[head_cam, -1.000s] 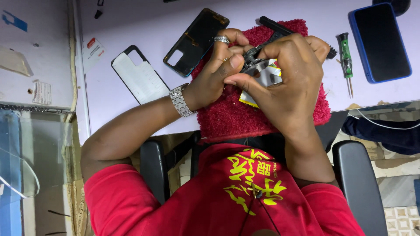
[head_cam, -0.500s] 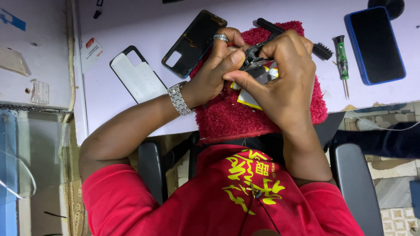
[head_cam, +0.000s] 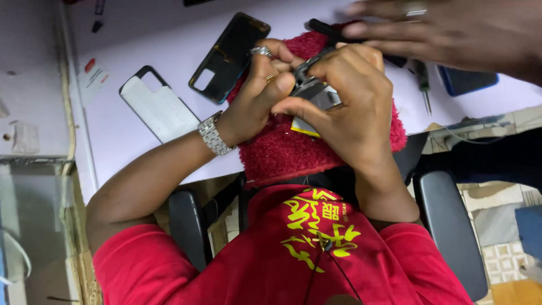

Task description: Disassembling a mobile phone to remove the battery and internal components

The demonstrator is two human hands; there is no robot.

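Observation:
Both my hands are closed around a small grey and black phone part (head_cam: 313, 85) held above a red towel (head_cam: 293, 152) on the pale work table (head_cam: 141, 34). My left hand (head_cam: 254, 96), with a ring and a metal wristwatch, pinches the part from the left. My right hand (head_cam: 350, 110) wraps over it from the right and hides most of it. A yellow-edged piece (head_cam: 302, 127) shows under my right hand.
Another person's blurred hand (head_cam: 451, 28) with a ring reaches in at the top right, above a blue phone (head_cam: 466, 82) and a green screwdriver (head_cam: 422, 85). A black phone back cover (head_cam: 226, 56) and a black-rimmed white case (head_cam: 158, 107) lie left of the towel.
Another person's hand has come in from the top right over the blue phone and screwdriver. My two hands stay clamped on the phone part over the towel.

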